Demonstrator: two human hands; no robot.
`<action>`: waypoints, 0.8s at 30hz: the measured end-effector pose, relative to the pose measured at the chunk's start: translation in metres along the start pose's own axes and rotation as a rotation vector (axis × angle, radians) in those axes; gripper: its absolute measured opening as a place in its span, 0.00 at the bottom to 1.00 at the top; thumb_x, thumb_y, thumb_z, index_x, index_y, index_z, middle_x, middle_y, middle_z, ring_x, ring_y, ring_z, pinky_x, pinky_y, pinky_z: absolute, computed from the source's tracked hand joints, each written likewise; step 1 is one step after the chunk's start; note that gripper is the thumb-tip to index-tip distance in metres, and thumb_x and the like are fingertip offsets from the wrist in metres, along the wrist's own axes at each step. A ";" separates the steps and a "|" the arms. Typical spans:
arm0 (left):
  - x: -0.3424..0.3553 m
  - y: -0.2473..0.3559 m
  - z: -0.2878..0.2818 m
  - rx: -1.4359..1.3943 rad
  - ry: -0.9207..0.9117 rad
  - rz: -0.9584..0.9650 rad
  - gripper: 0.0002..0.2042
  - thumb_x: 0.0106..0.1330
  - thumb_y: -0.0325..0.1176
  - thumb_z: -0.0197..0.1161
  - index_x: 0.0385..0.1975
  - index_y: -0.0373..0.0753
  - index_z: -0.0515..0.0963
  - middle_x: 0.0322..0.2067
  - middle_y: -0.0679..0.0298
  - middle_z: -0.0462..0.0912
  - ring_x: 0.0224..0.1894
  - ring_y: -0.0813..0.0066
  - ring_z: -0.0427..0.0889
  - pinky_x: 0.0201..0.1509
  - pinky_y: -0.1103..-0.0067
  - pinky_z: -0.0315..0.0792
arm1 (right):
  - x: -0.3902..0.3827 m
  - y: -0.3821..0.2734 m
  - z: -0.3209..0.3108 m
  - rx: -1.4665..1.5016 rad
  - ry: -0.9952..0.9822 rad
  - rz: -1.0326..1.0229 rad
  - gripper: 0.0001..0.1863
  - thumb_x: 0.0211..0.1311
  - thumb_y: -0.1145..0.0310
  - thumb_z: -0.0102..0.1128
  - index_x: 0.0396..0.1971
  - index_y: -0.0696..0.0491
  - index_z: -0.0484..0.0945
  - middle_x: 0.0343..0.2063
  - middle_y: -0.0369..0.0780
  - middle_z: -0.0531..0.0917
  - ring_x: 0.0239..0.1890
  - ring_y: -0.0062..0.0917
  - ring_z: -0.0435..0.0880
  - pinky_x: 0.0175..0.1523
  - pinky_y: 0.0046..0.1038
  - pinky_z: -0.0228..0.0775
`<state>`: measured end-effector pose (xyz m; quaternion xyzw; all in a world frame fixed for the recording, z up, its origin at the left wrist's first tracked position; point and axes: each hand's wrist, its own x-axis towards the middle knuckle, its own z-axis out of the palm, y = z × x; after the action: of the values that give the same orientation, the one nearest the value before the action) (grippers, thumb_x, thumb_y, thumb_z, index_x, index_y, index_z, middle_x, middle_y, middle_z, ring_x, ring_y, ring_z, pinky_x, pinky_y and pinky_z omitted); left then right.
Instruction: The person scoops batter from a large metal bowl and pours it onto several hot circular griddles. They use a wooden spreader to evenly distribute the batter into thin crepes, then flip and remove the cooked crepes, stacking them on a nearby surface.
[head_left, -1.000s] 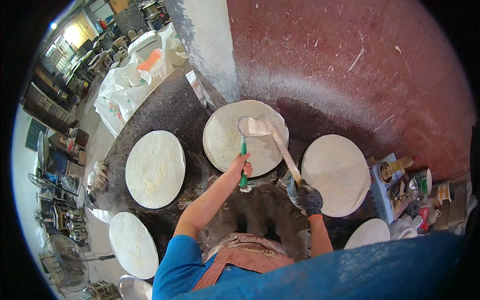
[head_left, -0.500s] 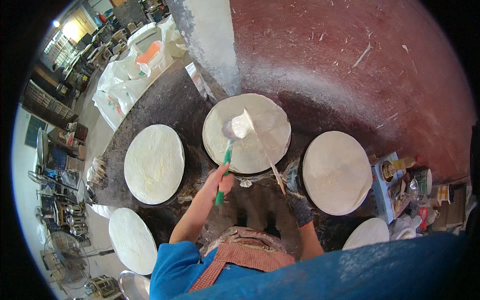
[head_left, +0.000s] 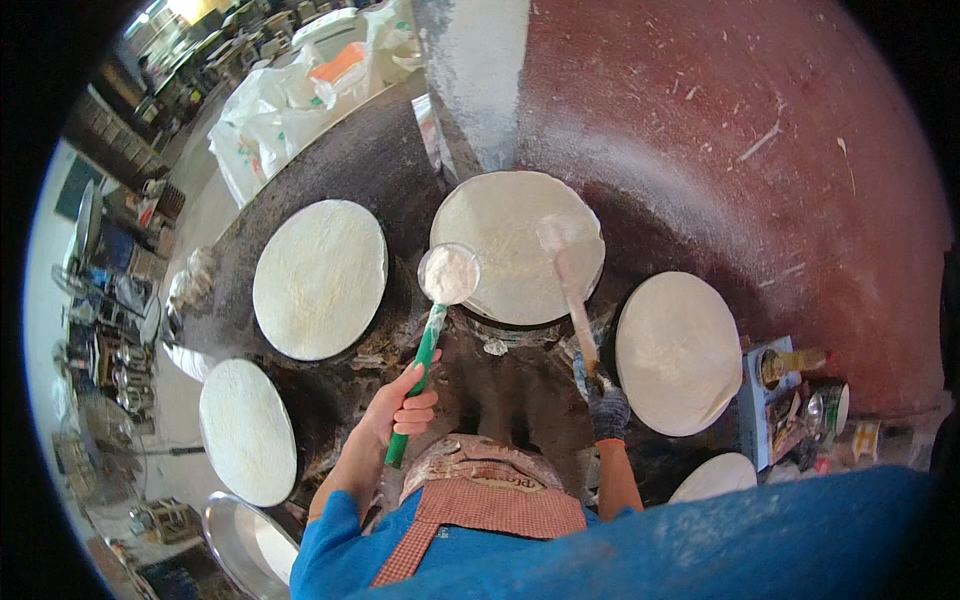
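My bare left hand is wrapped round the green handle of a ladle. Its bowl holds white batter or dough and hangs over the near left edge of the middle round flatbread. In a dark glove, my right hand grips a long wooden spatula. The spatula's broad end, blurred, is over the right part of that same flatbread; whether it touches cannot be told. Pale dough covers the middle round almost to the rim of the griddle beneath.
More pale rounds lie on the dark curved counter: upper left, lower left, right and lower right. A metal basin stands at lower left. Bottles and a blue box sit at right, before the red wall.
My left hand has drawn the ladle back toward me, away from the middle round's centre. The spatula has swung right, apart from the ladle. The view has shifted slightly.
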<state>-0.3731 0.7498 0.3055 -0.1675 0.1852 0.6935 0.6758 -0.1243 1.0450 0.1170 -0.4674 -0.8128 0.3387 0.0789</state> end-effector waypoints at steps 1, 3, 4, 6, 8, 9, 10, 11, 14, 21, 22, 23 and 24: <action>-0.003 -0.008 -0.006 -0.035 0.032 0.020 0.15 0.70 0.45 0.43 0.56 0.64 0.63 0.13 0.73 0.55 0.09 0.87 0.51 0.07 0.88 0.46 | 0.001 0.005 0.002 0.111 0.044 0.010 0.17 0.55 0.63 0.59 0.43 0.56 0.78 0.37 0.46 0.82 0.39 0.32 0.80 0.48 0.28 0.68; -0.008 -0.028 -0.020 -0.158 0.054 0.044 0.14 0.70 0.44 0.44 0.54 0.63 0.65 0.13 0.73 0.55 0.09 0.87 0.51 0.07 0.88 0.46 | 0.003 0.015 0.009 0.467 0.015 0.013 0.19 0.56 0.62 0.61 0.44 0.58 0.77 0.33 0.43 0.83 0.36 0.26 0.79 0.46 0.27 0.67; -0.009 -0.041 -0.027 -0.233 0.063 0.057 0.14 0.70 0.43 0.44 0.54 0.62 0.65 0.13 0.73 0.55 0.09 0.87 0.51 0.07 0.88 0.46 | 0.003 0.018 0.012 0.227 0.102 -0.221 0.17 0.56 0.66 0.61 0.44 0.59 0.77 0.31 0.37 0.82 0.33 0.20 0.76 0.41 0.24 0.68; -0.017 -0.068 -0.044 -0.390 0.059 0.093 0.14 0.70 0.43 0.45 0.54 0.61 0.65 0.13 0.73 0.55 0.09 0.87 0.51 0.07 0.89 0.46 | 0.000 0.025 0.014 0.302 -0.085 -0.206 0.16 0.56 0.69 0.61 0.43 0.59 0.78 0.29 0.33 0.80 0.29 0.17 0.74 0.36 0.20 0.68; -0.028 -0.097 -0.065 0.038 0.130 0.243 0.17 0.69 0.42 0.47 0.57 0.62 0.59 0.13 0.72 0.54 0.09 0.87 0.51 0.07 0.89 0.47 | -0.010 0.030 0.009 0.491 -0.386 0.140 0.15 0.58 0.73 0.56 0.45 0.60 0.77 0.35 0.36 0.80 0.34 0.21 0.76 0.40 0.22 0.67; -0.033 -0.111 -0.077 0.155 0.254 0.275 0.18 0.69 0.42 0.47 0.58 0.63 0.58 0.12 0.73 0.53 0.09 0.87 0.50 0.07 0.89 0.47 | -0.018 0.033 0.005 0.601 -0.489 0.102 0.15 0.57 0.74 0.56 0.45 0.61 0.77 0.35 0.36 0.80 0.34 0.20 0.76 0.39 0.21 0.67; -0.038 -0.125 -0.088 0.259 0.336 0.296 0.18 0.70 0.41 0.46 0.58 0.63 0.57 0.12 0.73 0.52 0.09 0.87 0.49 0.07 0.89 0.47 | -0.024 0.035 -0.001 0.566 -0.549 0.147 0.16 0.57 0.75 0.57 0.46 0.61 0.76 0.35 0.36 0.79 0.34 0.19 0.76 0.39 0.21 0.67; -0.039 -0.137 -0.101 0.180 0.251 0.285 0.18 0.70 0.41 0.46 0.58 0.63 0.57 0.12 0.73 0.52 0.09 0.88 0.50 0.07 0.89 0.46 | -0.032 0.037 -0.006 0.616 -0.608 0.034 0.17 0.56 0.75 0.57 0.46 0.62 0.75 0.35 0.37 0.79 0.34 0.19 0.75 0.38 0.21 0.66; -0.037 -0.160 -0.133 -0.179 0.050 0.215 0.15 0.71 0.40 0.44 0.56 0.61 0.60 0.12 0.72 0.54 0.09 0.88 0.52 0.07 0.90 0.46 | -0.045 0.039 -0.014 0.363 -0.669 -0.065 0.18 0.55 0.75 0.59 0.47 0.62 0.74 0.37 0.37 0.79 0.36 0.21 0.75 0.40 0.23 0.67; -0.087 -0.198 -0.174 -0.581 0.040 0.285 0.08 0.70 0.42 0.45 0.46 0.57 0.66 0.12 0.70 0.57 0.08 0.86 0.54 0.06 0.87 0.51 | -0.053 0.012 0.033 -0.163 -0.713 -0.420 0.20 0.53 0.69 0.62 0.46 0.58 0.74 0.38 0.42 0.81 0.40 0.25 0.78 0.44 0.29 0.69; -0.101 -0.195 -0.177 -0.561 0.103 0.299 0.06 0.70 0.42 0.45 0.44 0.57 0.66 0.12 0.69 0.57 0.08 0.85 0.54 0.06 0.87 0.51 | -0.058 0.001 0.041 -0.216 -0.699 -0.413 0.20 0.53 0.69 0.62 0.46 0.58 0.75 0.37 0.42 0.81 0.40 0.25 0.78 0.44 0.29 0.69; -0.115 -0.193 -0.180 -0.556 0.153 0.309 0.05 0.70 0.42 0.45 0.41 0.56 0.66 0.12 0.69 0.58 0.09 0.85 0.55 0.05 0.87 0.52 | -0.067 -0.012 0.052 0.038 -0.718 -0.325 0.19 0.54 0.69 0.62 0.46 0.58 0.75 0.35 0.41 0.82 0.38 0.24 0.79 0.44 0.29 0.69; -0.127 -0.186 -0.183 -0.545 0.200 0.320 0.04 0.70 0.43 0.45 0.39 0.55 0.66 0.12 0.69 0.58 0.09 0.85 0.55 0.05 0.87 0.52 | -0.076 -0.027 0.062 0.107 -0.675 -0.366 0.19 0.54 0.69 0.61 0.46 0.59 0.75 0.35 0.41 0.81 0.38 0.24 0.78 0.44 0.29 0.69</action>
<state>-0.1868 0.5536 0.2015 -0.3782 0.0820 0.7951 0.4670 -0.1293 0.9449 0.1013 -0.1719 -0.8442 0.4957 -0.1098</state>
